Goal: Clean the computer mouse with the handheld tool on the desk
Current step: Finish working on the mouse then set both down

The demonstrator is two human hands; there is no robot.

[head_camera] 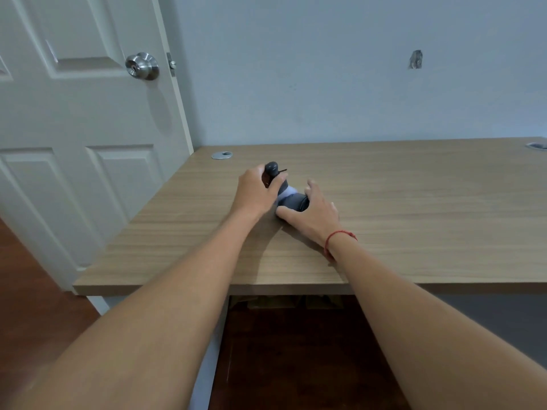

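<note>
My left hand is closed around a dark grey handheld tool, whose rounded top sticks out above my fingers. Its pale end points down and right onto a dark computer mouse. The mouse lies on the wooden desk, mostly hidden. My right hand holds the mouse from the right, thumb along its near side and fingers curled over the far side. A red string bracelet is on my right wrist.
A round metal cable grommet sits in the desk near its back left corner, another grommet at the far right. A white door with a steel knob stands left of the desk. The wall runs behind it.
</note>
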